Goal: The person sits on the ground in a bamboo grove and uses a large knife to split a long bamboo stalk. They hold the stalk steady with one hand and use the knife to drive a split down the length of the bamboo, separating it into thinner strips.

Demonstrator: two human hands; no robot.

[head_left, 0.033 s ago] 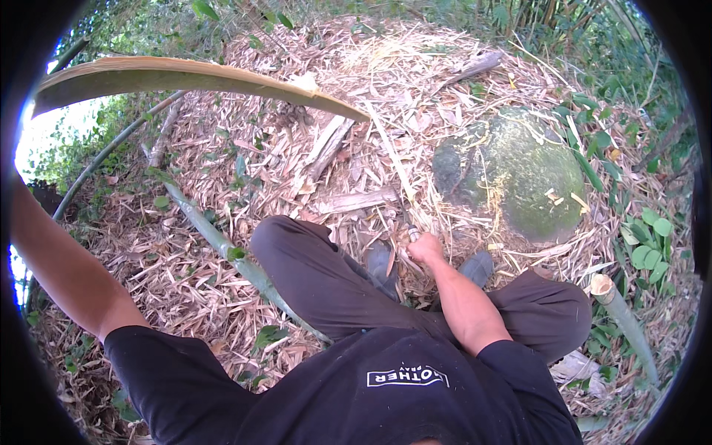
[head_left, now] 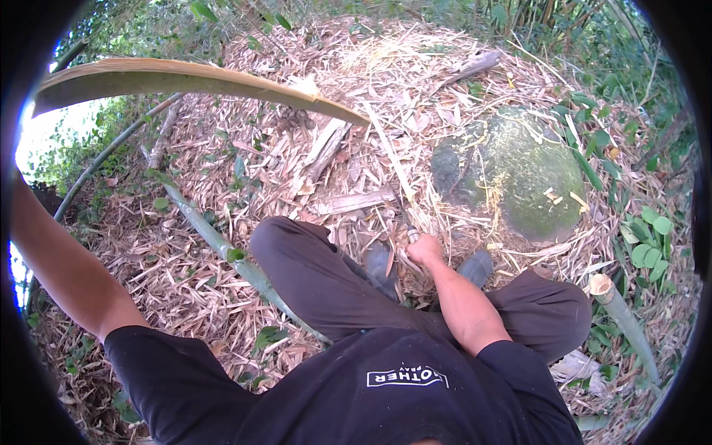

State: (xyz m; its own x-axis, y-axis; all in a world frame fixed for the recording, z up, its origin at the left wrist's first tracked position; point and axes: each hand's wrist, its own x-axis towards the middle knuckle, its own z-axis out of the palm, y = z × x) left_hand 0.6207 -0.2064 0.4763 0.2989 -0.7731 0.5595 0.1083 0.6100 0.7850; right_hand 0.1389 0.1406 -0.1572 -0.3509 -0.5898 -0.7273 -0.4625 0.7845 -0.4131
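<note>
My right hand (head_left: 424,251) is closed round the handle of a knife (head_left: 412,233), low between my bent legs. A pale metal collar shows just beyond my fingers. The thin dark blade (head_left: 401,204) points away from me, over the litter. My left arm (head_left: 70,267) reaches up along the left rim, and its hand lies outside the picture. A long split bamboo strip (head_left: 200,78) arches from the upper left rim towards the middle, green below and pale on its cut side. Whether my left hand holds it cannot be seen.
A mossy boulder (head_left: 519,174) with yellow shavings stands ahead on the right. Green bamboo poles lie beside my left leg (head_left: 222,248) and at the right (head_left: 627,326). Weathered wood pieces (head_left: 326,148) rest on dry bamboo litter (head_left: 185,297). Leafy plants (head_left: 653,245) edge the right side.
The knife blade has shifted slightly and shows more plainly beyond my right hand. The bamboo strip sits a touch lower. My arms have hardly moved.
</note>
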